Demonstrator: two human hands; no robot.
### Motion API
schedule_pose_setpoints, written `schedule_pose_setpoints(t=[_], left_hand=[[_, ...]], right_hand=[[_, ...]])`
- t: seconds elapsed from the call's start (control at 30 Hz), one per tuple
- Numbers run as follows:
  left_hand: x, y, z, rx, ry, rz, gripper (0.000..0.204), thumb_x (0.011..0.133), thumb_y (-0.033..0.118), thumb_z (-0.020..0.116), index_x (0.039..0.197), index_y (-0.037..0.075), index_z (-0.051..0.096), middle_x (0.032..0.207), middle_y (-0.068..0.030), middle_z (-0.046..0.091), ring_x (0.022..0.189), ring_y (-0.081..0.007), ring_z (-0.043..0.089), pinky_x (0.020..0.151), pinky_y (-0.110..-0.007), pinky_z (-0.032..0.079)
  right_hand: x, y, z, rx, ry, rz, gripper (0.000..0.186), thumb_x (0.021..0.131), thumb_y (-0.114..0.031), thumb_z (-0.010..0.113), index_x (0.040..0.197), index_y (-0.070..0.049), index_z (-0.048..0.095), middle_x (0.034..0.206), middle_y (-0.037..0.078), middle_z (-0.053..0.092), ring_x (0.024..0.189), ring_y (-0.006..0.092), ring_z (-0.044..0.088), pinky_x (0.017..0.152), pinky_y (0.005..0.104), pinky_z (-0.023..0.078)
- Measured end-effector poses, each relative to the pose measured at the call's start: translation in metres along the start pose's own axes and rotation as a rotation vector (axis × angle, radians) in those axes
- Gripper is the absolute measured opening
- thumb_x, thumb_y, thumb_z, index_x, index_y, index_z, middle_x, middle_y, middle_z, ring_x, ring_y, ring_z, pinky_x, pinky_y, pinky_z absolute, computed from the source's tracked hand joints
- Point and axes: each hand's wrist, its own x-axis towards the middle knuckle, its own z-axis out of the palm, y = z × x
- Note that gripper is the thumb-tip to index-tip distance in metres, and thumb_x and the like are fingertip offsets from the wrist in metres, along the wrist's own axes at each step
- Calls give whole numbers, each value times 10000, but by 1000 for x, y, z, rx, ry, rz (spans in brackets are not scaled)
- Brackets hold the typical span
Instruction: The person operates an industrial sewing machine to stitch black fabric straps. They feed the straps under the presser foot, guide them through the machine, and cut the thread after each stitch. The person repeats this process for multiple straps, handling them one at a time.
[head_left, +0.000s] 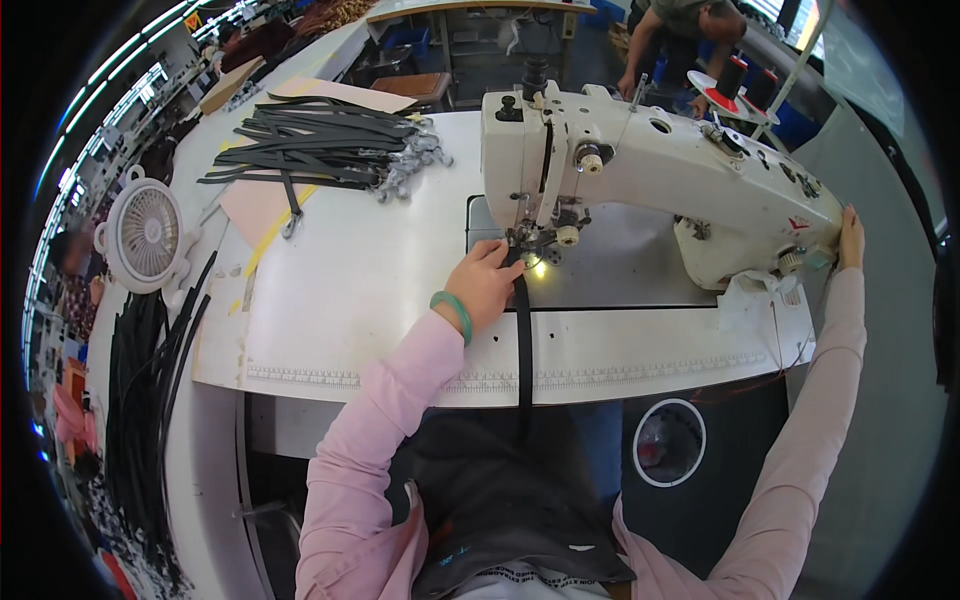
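My left hand (480,285), with a green bangle at the wrist, holds a black strap (524,345) under the needle and presser foot of the white sewing machine (640,150), beside a small lit lamp (540,268). The strap hangs down over the table's front edge. My right hand (850,238) grips the handwheel at the machine's right end, largely hidden from view. A pile of dark straps with metal hooks (305,140) lies on pink sheets (255,215) at the back left of the white table (340,280).
A white fan (142,235) stands at left above long hanging black strips (140,400). Red thread spools (725,90) stand behind the machine, where a co-worker (680,30) bends down. A stool (410,88) and another worktable (480,8) are farther back.
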Motion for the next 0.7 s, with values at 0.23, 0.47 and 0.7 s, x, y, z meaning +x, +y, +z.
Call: schedule_pose_setpoints(t=[0.23,0.47,0.7], left_hand=[[-2,-5,1,42,-23,-8,364,647,41,637,1010,55,614,1101,-201,543,1068,-320,473,923,-331,401],[4,-2,5,14,17,28,364,650,42,635,1013,56,613,1094,-205,543,1061,-319,475,917,-331,404],[0,-6,4,57,-12,3,355,652,44,633,1007,57,615,1076,-194,549,1062,-315,476,913,-332,407]], right_hand=[[19,15,-3,-275,-166,-4,592,900,-459,382,1258,10,429,1244,172,486,1169,256,444,969,321,327],[42,70,-21,-218,-46,186,605,889,-505,291,1287,-65,410,1274,168,460,1199,303,415,988,362,311],[30,30,-5,-501,-96,28,587,891,-493,304,1202,-27,479,1170,179,537,1110,321,489,917,380,370]])
